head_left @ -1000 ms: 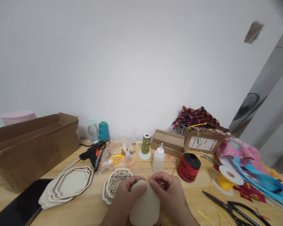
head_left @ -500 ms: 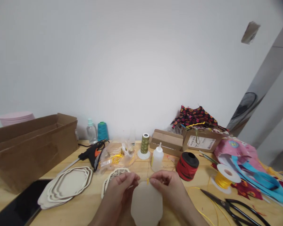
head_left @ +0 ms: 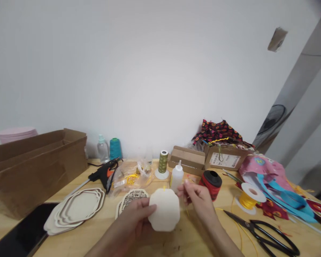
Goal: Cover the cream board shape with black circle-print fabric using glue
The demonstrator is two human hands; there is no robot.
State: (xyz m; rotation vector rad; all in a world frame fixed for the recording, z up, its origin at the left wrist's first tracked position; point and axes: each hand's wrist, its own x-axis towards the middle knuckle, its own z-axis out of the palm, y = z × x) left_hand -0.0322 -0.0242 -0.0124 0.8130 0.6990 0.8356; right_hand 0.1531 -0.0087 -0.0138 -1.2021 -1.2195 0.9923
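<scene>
My left hand (head_left: 139,216) grips a pale, scallop-edged wooden plaque (head_left: 164,210) by its left side, thumb on the face. A short bit of yellow cord (head_left: 164,188) shows at the plaque's top edge. To the right of the plaque and apart from it, my right hand (head_left: 196,198) is closed in a pinch, with thin yellow cord (head_left: 187,211) hanging below the fingers. Behind my left hand lies a lattice-cut wooden plaque (head_left: 132,196), partly covered. A white squeeze bottle (head_left: 177,176) stands just beyond my hands.
Black scissors (head_left: 253,226) and a yellow cord spool (head_left: 248,200) lie right, near a red ribbon roll (head_left: 212,184). Stacked wooden frames (head_left: 77,210), a phone (head_left: 21,232), a glue gun (head_left: 104,175) and a long cardboard box (head_left: 37,167) occupy the left.
Both hands were at the plaque's top edge. My right hand has moved away to the right, while my left now holds the plaque's side, raised and facing me.
</scene>
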